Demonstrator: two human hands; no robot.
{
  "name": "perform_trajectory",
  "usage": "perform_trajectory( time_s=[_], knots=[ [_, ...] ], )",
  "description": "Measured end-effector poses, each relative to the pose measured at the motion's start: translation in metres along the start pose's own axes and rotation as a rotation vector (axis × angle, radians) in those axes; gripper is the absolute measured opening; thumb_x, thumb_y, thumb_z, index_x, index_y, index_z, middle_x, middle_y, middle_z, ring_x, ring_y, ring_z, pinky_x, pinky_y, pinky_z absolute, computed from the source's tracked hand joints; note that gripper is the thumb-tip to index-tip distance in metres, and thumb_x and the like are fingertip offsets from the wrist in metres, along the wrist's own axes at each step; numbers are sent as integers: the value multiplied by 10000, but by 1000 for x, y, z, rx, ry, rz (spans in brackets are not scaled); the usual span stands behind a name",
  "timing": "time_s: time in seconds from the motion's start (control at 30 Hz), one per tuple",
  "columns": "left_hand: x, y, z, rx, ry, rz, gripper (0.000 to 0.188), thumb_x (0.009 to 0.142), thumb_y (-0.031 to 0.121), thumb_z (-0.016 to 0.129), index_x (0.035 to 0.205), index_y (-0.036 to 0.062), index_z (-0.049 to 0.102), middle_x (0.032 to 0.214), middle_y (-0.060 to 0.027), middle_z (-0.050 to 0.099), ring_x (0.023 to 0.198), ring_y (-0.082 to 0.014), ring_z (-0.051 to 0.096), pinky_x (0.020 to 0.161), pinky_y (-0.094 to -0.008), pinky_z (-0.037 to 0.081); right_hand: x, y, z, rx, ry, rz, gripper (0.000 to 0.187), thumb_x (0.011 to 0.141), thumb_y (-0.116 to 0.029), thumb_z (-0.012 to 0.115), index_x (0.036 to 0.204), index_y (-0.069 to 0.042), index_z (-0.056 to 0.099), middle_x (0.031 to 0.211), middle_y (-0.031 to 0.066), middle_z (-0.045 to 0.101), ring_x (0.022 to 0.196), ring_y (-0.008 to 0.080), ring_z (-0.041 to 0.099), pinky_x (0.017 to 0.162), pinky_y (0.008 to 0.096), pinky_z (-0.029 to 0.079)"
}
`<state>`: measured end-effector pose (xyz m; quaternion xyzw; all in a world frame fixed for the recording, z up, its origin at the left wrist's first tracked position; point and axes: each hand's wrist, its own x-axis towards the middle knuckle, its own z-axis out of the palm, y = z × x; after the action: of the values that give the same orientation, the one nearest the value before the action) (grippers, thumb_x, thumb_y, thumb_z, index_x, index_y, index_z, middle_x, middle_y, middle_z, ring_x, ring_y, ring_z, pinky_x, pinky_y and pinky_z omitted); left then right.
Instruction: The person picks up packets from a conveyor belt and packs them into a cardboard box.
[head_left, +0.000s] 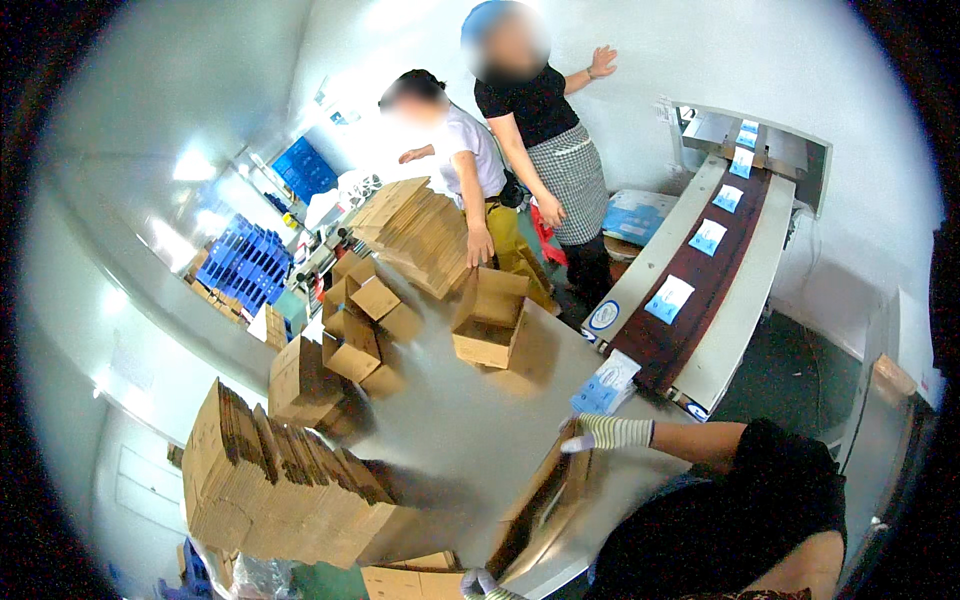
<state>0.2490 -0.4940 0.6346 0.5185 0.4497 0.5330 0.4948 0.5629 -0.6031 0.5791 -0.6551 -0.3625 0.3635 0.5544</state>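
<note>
A partly unfolded brown cardboard box (565, 515) stands slantwise at the near edge of the metal table, its long opening narrow and dark. My right hand (608, 432), in a white glove with a striped cuff, grips its far end, the thumb and fingers closed over the rim. At the near end, my left hand (484, 584), gloved too, is closed on the box's lower corner; the bottom of the picture cuts this hand off. Just beyond my right hand lies a small pile of blue-and-white packets (605, 384).
A conveyor (690, 300) carries single packets toward the metal table (450, 420). Flat cardboard stacks (280, 490) and opened boxes (350, 345) line the left side. Across the table, one co-worker (480, 165) reaches to an open box (490, 318); another person (545, 130) stands beside the conveyor.
</note>
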Motion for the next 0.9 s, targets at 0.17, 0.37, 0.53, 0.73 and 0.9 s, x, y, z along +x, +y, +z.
perform_trajectory(
  time_s=[0.17, 0.37, 0.53, 0.73, 0.9],
  knots=[
    [-42, 2, 22, 865, -88, 391, 278, 869, 187, 576, 1063, -12, 568, 898, -193, 620, 826, -326, 605, 741, -387, 487, -10, 1, 15, -96, -397, -75, 667, 764, -483, 704, 1183, 3, 522, 1106, 147, 627, 975, 239, 596, 837, 379, 484],
    [-92, 32, 71, 1313, -419, 673, 277, 855, 292, 583, 904, 19, 575, 757, -161, 582, 615, -329, 583, 543, -405, 486, 0, 37, 2, -329, -388, 37, 658, 692, -463, 753, 1071, 39, 562, 1049, 256, 610, 973, 348, 600, 822, 401, 476],
    [-126, 8, 120, 1251, -1050, 991, 293, 867, 342, 530, 866, 52, 561, 765, -137, 593, 597, -303, 594, 512, -384, 493, -6, 77, -26, -497, -69, -116, 661, 747, -383, 705, 1169, 64, 463, 1130, 286, 540, 1068, 411, 517, 935, 426, 410],
    [-104, -54, 172, 1281, -632, 961, 276, 837, 323, 541, 934, 80, 631, 890, -124, 606, 871, -357, 555, 790, -474, 412, -4, 104, -73, -457, -152, -190, 606, 789, -418, 666, 1090, 79, 494, 1021, 294, 574, 938, 410, 571, 834, 408, 472],
    [-125, -69, 181, 1089, -1029, 1130, 219, 837, 240, 536, 900, 46, 617, 784, -135, 592, 758, -290, 569, 850, -478, 398, -22, 86, -128, 24, -256, -19, 581, 797, -284, 709, 1227, 26, 471, 1178, 194, 574, 1082, 258, 549, 968, 380, 417]
  ],
)
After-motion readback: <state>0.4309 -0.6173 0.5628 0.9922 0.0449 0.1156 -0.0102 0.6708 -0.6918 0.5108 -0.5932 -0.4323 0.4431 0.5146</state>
